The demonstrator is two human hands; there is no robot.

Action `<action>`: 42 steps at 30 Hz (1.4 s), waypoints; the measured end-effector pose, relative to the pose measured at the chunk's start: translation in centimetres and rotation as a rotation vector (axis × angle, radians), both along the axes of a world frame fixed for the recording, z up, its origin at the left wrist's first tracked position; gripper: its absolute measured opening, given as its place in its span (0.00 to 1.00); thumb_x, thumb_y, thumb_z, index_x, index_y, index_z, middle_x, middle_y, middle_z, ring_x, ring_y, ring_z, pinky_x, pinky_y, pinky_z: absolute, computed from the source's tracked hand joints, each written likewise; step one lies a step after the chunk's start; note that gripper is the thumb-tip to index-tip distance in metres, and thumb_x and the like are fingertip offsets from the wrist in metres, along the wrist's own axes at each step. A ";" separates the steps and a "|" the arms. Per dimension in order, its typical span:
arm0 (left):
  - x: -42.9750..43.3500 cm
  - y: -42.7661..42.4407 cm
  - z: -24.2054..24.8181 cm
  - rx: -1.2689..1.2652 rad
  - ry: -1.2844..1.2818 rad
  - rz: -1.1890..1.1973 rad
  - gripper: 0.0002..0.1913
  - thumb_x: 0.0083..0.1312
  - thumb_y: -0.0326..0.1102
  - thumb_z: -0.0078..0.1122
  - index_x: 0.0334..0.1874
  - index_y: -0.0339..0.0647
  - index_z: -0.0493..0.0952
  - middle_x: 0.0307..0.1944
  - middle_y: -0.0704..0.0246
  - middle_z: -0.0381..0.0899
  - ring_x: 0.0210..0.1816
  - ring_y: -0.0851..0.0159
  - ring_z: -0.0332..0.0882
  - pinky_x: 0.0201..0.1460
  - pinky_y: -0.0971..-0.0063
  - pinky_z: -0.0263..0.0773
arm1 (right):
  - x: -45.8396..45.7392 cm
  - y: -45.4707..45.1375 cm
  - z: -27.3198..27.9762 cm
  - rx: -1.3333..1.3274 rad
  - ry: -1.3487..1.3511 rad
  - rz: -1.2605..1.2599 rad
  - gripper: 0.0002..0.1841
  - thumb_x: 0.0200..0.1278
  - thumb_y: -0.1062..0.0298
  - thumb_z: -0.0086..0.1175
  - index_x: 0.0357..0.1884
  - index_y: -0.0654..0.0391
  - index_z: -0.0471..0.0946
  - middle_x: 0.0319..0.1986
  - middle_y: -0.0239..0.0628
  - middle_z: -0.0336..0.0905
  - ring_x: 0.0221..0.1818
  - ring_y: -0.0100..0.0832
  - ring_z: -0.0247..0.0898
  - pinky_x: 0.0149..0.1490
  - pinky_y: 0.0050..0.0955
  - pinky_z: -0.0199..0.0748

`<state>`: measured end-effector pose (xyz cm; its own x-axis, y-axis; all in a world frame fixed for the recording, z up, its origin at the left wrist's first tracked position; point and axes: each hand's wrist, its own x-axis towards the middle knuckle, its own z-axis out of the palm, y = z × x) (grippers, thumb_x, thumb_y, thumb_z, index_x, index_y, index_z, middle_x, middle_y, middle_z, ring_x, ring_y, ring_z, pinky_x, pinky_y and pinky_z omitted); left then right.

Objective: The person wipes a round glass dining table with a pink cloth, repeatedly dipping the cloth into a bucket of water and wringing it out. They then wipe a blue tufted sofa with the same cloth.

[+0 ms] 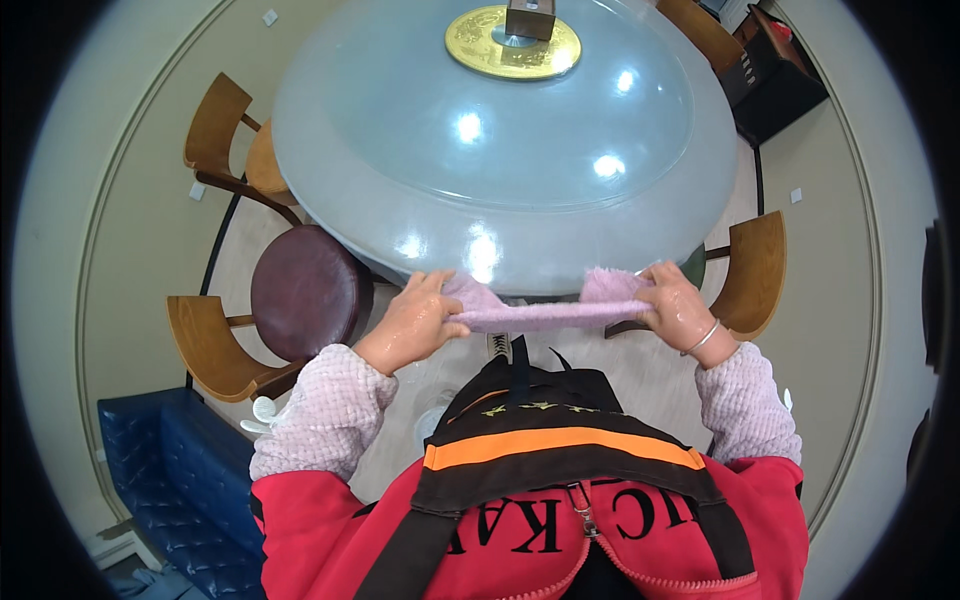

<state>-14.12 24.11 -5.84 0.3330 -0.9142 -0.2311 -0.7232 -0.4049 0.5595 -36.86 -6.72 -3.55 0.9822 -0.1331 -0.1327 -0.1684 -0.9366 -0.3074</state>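
A pink fluffy cloth [551, 316] is stretched between my two hands at the near edge of the round table [495, 217]. Its left end is pinched by my left hand [417, 315], with the thumb below and the fingers above. My right hand [679, 306], with a silver bangle at the wrist, grips the other end. Both hands look wet. Two parts of the cloth stick up near the hands, and its middle hangs nearly straight. Whether the cloth touches the table edge, I cannot tell.
A gold disc [465, 46] bearing a brown box [531, 24] stands on the table's far part. Wooden-backed chairs surround the table, one with a maroon round seat [304, 292] at the left. A blue tufted sofa [187, 495] is at lower left, a dark cabinet [780, 90] at upper right.
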 end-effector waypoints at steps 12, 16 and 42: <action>-3.7 -9.8 -3.1 -0.294 0.849 0.504 0.19 0.74 0.37 0.55 0.60 0.30 0.74 0.43 0.65 0.81 0.43 0.71 0.78 0.41 0.75 0.76 | 9.5 3.4 -7.9 1.526 0.093 -0.631 0.22 0.75 0.51 0.49 0.54 0.62 0.74 0.36 0.32 0.79 0.33 0.22 0.76 0.33 0.19 0.74; -5.7 -11.2 -3.5 -0.609 1.250 0.551 0.22 0.75 0.33 0.52 0.68 0.31 0.66 0.51 0.57 0.79 0.46 0.64 0.80 0.50 0.69 0.79 | 10.1 2.0 -10.9 1.658 0.193 -0.448 0.26 0.71 0.56 0.56 0.63 0.64 0.70 0.48 0.37 0.79 0.48 0.27 0.77 0.51 0.26 0.77; 7.5 -18.5 -18.4 -0.565 1.433 1.518 0.20 0.81 0.43 0.33 0.59 0.30 0.64 0.53 0.55 0.75 0.48 0.58 0.78 0.35 0.74 0.71 | 10.0 0.5 -21.9 0.103 -0.231 -0.203 0.33 0.60 0.51 0.56 0.69 0.46 0.69 0.72 0.37 0.60 0.77 0.40 0.47 0.75 0.59 0.37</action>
<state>-6.64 5.60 -24.26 0.5676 -0.2289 -0.7909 0.8196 0.2489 0.5161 -26.91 -6.21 -25.42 0.9428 -0.3263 0.0681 -0.2628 -0.8533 -0.4503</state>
